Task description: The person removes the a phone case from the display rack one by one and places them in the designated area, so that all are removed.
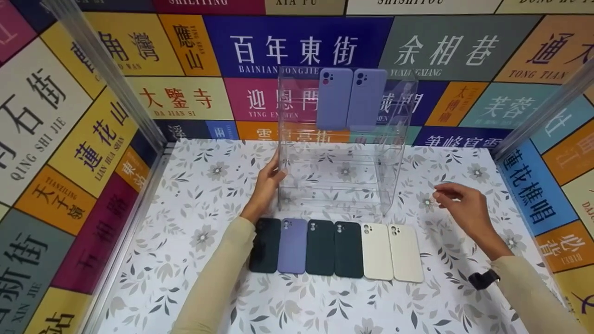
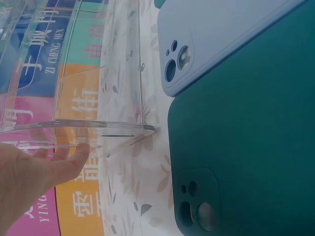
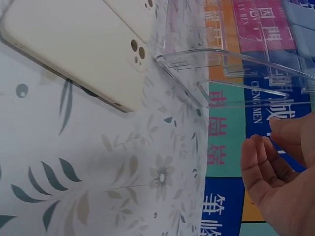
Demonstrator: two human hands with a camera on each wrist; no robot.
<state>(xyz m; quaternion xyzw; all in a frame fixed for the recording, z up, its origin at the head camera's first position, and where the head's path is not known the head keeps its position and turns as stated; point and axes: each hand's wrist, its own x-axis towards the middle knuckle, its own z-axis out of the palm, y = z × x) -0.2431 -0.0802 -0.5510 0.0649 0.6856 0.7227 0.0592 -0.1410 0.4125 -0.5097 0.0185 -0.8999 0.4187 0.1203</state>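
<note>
A clear stepped display rack (image 1: pixel 338 190) stands on the table, with two purple phone cases (image 1: pixel 335 102) upright side by side on its top tier. My left hand (image 1: pixel 268 181) holds the rack's left side, its fingers and thumb at the edge of the clear panel (image 2: pixel 74 124). To the right of the rack, my right hand (image 1: pixel 461 204) hovers apart from it, fingers loosely curled and holding nothing. In front of the rack lies a row of phone cases: a black one (image 1: pixel 265 248), a purple one (image 1: pixel 292 248), two dark green ones (image 1: pixel 320 250) and two cream ones (image 1: pixel 377 255).
A white cloth with grey leaves and flowers (image 1: pixel 204 239) covers the table. Panels of coloured place-name signs (image 1: pixel 297 46) rise behind and on both sides. Beside the right sleeve's cuff sits a black wristband device (image 1: pixel 484 279).
</note>
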